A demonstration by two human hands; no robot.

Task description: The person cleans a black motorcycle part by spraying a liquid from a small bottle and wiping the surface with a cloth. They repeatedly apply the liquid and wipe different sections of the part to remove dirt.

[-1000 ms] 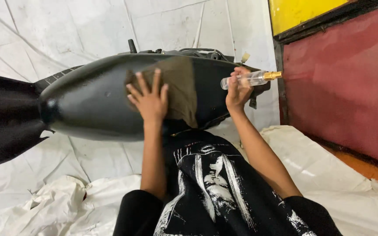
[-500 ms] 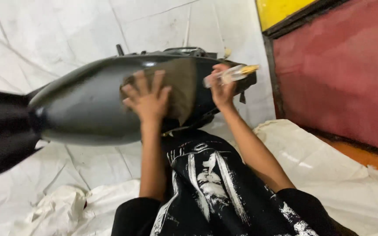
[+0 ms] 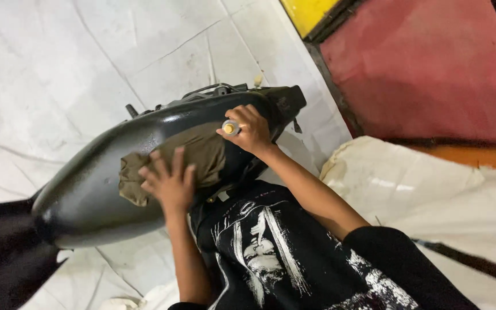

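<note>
Partly hidden, a small bottle [image 3: 230, 127] sits clenched in the right hand [image 3: 251, 130]; the left hand [image 3: 169, 182], fingers spread, presses an olive cloth [image 3: 202, 158] onto the black tank [image 3: 93, 189].

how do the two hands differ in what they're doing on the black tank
The left hand lies flat with its fingers spread, pressing an olive cloth against the black tank. The right hand is closed in a fist around a small bottle, of which only the yellowish end shows. The left hand sits lower on the tank's side; the right is up near its narrower end. Both are bare and rest against the tank.
</note>
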